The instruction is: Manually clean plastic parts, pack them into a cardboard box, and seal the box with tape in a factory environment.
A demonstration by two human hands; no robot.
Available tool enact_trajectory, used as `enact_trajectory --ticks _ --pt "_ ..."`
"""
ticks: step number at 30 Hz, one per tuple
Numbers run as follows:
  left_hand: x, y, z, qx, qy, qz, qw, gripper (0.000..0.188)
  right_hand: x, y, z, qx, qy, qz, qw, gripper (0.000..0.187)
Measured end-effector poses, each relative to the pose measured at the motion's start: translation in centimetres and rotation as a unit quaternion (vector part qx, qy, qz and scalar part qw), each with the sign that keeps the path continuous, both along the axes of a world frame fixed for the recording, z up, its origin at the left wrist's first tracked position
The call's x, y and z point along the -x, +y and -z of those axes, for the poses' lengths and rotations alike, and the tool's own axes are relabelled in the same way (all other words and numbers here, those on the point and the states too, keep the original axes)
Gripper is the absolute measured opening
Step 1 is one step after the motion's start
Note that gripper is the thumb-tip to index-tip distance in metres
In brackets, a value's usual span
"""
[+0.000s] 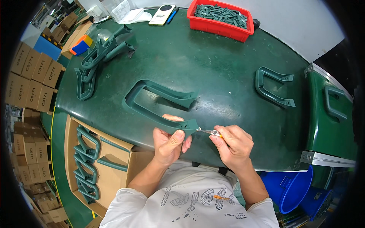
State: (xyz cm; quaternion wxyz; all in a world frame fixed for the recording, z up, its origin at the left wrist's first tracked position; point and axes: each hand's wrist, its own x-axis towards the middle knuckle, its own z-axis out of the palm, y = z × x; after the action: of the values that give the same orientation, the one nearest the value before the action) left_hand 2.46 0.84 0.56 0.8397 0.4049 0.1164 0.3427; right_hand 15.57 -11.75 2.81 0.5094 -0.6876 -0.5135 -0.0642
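My left hand [168, 144] is closed around one leg end of a green U-shaped plastic handle [151, 116], thumb on top and fingers beneath. The handle's curved part points away to the left, and its other leg lies farther off, above the tabletop. In a pinch grip, my right hand [236, 146] holds a small trimming knife [215, 133] with a thin metal blade and a bit of yellow showing. The blade tip touches or nearly touches the end of the held leg; a small pale bit shows there.
Loose green handles [99, 53] lie piled at the far left; another handle [260, 85] lies right. A red bin [220, 32] holds small green pieces. At lower left, an open carton [133, 167] contains several handles. A phone [161, 15], pen and notebook sit at the back.
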Motion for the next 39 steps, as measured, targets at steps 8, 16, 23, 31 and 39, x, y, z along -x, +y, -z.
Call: enact_trajectory --ticks 8,16,23,31,39 --pt "0.5 -1.1 -0.4 -0.019 -0.008 -0.026 0.999 0.038 -3.6 0.3 -0.2 0.055 0.084 0.210 0.973 0.016" --pt "0.8 -1.0 0.1 0.041 -0.103 0.066 0.992 0.043 -1.9 0.6 -0.3 0.051 0.158 0.085 0.982 0.014" --pt "0.9 -0.9 -0.3 0.028 -0.102 0.078 0.991 0.043 -1.6 0.6 0.3 0.055 0.142 0.078 0.985 0.015" --pt "1.1 -1.1 -0.1 0.044 -0.101 0.075 0.991 0.044 -1.4 0.5 0.3 0.045 0.133 0.085 0.986 0.014" --pt "1.3 -1.0 0.4 0.044 -0.124 0.094 0.987 0.044 -1.6 0.5 0.4 0.041 0.128 0.077 0.988 0.015"
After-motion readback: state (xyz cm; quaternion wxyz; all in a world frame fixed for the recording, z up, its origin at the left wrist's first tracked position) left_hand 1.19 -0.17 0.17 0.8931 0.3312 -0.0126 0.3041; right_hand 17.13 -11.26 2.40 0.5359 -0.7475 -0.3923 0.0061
